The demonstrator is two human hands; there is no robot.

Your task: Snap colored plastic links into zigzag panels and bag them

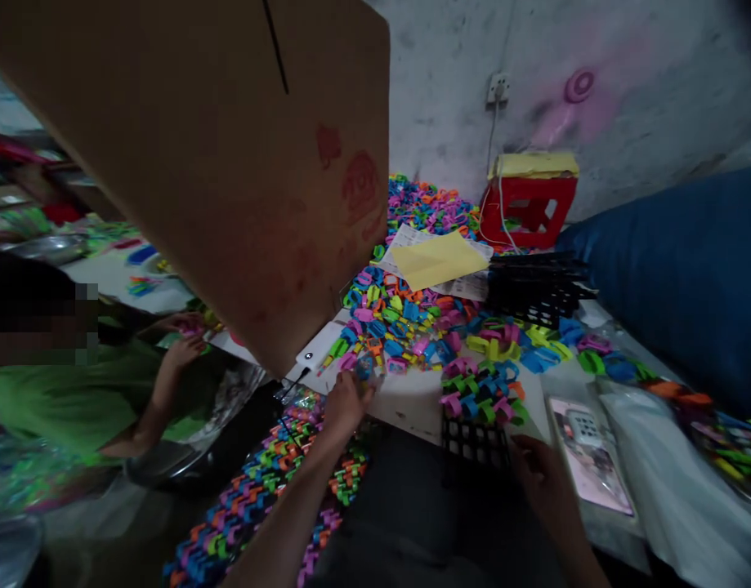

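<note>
Big cardboard box [228, 163], red print on its side, stands at the table's [405, 404] left and blocks the view behind it. Blue bulky item [687, 269] along the right side. Past the box, a person in a green top [74, 400], hands at small pieces. Mass of colored pieces [246, 506] below the table edge, lower left. Pink fan [580, 86] by the wall, blades blurred; red stool [528, 204] below it, yellow covering on top, cord running down.

Loose colored plastic pieces [387, 318] heaped across the table. Stack of black grids [534, 286] at the back right, yellow sheet [440, 260] over printed paper just beside it. Clear plastic bag [669, 474] at right, phone [589, 457] with lit screen next to it.

Black grid tray [473, 439] at the near table edge, between the hands; multicolored pieces [485, 392] cover its far part, near rows bare. White device [319, 347] with cable by the box's foot.

Left hand [346, 404]: grip closed on a small item [366, 369], blurred, partly bluish. Right hand [540, 465]: fingers bent, just beside the tray's right edge; can't tell whether its grip holds anything or touches the tray.
</note>
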